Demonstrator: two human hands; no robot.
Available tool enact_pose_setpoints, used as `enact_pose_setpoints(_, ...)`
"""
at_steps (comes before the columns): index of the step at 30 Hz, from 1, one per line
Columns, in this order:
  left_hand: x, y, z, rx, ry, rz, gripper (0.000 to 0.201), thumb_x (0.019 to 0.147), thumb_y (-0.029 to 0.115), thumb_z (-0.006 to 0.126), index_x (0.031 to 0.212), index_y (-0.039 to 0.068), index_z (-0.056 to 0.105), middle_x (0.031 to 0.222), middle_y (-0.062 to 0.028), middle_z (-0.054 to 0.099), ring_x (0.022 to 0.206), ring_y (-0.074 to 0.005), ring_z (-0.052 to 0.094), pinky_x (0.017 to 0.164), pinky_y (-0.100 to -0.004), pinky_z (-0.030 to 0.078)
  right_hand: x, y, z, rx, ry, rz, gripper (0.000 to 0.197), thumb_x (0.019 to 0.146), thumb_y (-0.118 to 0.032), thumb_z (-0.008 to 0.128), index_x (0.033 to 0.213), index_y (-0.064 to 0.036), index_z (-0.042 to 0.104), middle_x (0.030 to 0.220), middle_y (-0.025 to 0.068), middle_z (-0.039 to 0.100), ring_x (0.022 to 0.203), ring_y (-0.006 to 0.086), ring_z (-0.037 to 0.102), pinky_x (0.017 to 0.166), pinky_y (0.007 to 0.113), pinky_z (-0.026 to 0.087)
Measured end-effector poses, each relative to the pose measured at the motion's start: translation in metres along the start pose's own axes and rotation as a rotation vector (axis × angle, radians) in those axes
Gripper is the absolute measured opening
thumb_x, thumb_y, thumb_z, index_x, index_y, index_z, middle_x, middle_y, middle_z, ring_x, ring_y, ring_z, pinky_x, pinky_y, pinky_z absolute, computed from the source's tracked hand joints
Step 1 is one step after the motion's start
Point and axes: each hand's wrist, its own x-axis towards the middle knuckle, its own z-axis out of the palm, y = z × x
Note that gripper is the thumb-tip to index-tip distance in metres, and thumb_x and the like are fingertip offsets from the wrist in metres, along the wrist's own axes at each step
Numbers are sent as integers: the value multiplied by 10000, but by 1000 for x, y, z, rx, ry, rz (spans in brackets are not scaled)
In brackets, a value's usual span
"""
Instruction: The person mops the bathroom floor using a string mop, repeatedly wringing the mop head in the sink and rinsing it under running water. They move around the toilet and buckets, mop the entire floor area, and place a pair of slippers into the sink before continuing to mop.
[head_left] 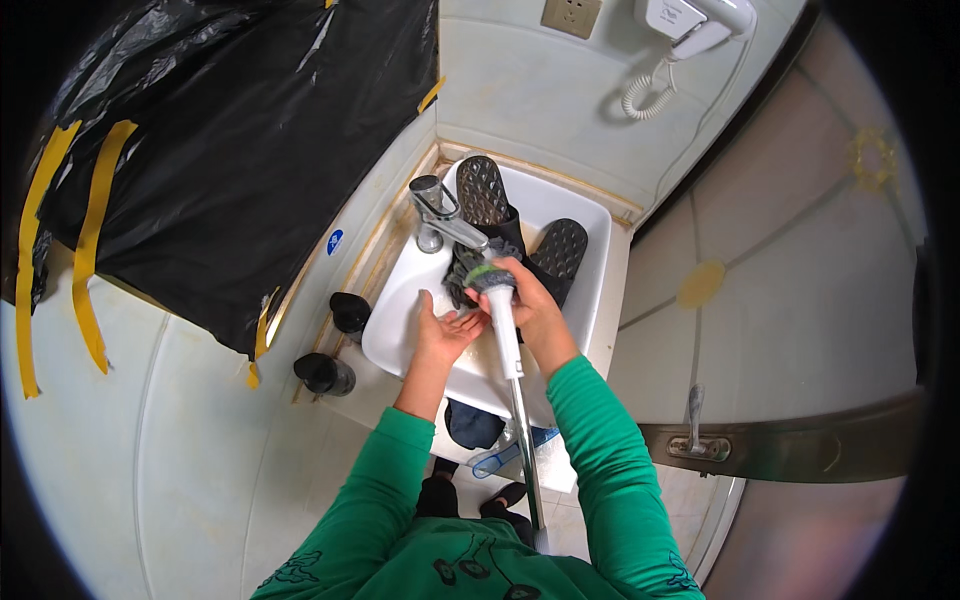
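My right hand (532, 312) is wrapped round the upper end of a mop (504, 335), by the white collar and the green-and-grey head. Its grey strands hang in the white sink (385, 335), beneath the spout of the chrome faucet (450, 218). The metal pole slants down toward my body. Beside the mop head, my left hand (447, 332) is held palm up over the basin, fingers apart and gripping nothing. Two black slippers lie in the sink behind the mop: one slipper (482, 190) near the faucet, the other slipper (560, 248) to the right.
Two black bottles, one (349, 313) nearer the sink and another bottle (326, 374), stand at left. A dark cloth (472, 425) and a blue brush (496, 460) are below the front rim. At right is a door with a handle (695, 420); a hair dryer (690, 18) hangs above.
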Motion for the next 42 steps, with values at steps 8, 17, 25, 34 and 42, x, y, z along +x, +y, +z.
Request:
enact_pose_setpoints(8, 1, -62, 9, -135, -135, 165, 882, 727, 770, 614, 1242, 59, 539, 1180, -127, 575, 1073, -315, 559, 944, -495, 496, -67, 3, -9, 64, -119, -96, 433, 854, -303, 638, 1144, 13, 579, 969, 242, 656, 766, 418, 657, 530, 373, 541)
enact_pose_setpoints(17, -20, -67, 24, 112, -327, 134, 978, 702, 865, 484, 1362, 144, 490, 1337, -103, 535, 1165, -330, 529, 976, -537, 455, -108, 10, -16, 98, -170, -115, 470, 843, -347, 596, 1193, -34, 570, 1036, 219, 632, 722, 352, 590, 511, 299, 475)
enact_pose_setpoints(25, -39, -16, 42, 607, -549, -93, 1077, 701, 896, 390, 1479, 152, 352, 1457, -163, 431, 1319, -396, 432, 1057, -628, 346, -122, 22, -26, 220, -276, 31, 454, 847, -375, 568, 1150, -38, 596, 995, 204, 632, 668, 301, 549, 456, 279, 431)
enact_pose_setpoints(34, -5, -7, 35, 541, -1022, 348, 946, 688, 635, 751, 1364, 41, 461, 1376, -156, 499, 1284, -325, 473, 1072, -490, 406, -126, 42, -32, 202, -266, 26, 485, 896, -421, 570, 1187, -33, 580, 996, 212, 643, 675, 337, 590, 460, 298, 440)
enact_pose_setpoints(42, -12, -6, 67, 924, -364, 115, 352, 710, 153, 830, 973, 14, 642, 868, -88, 682, 759, -185, 678, 724, -360, 578, -133, 48, -15, -256, -174, -140, 493, 914, -352, 660, 1225, 12, 547, 1034, 223, 656, 743, 249, 650, 538, 323, 532)
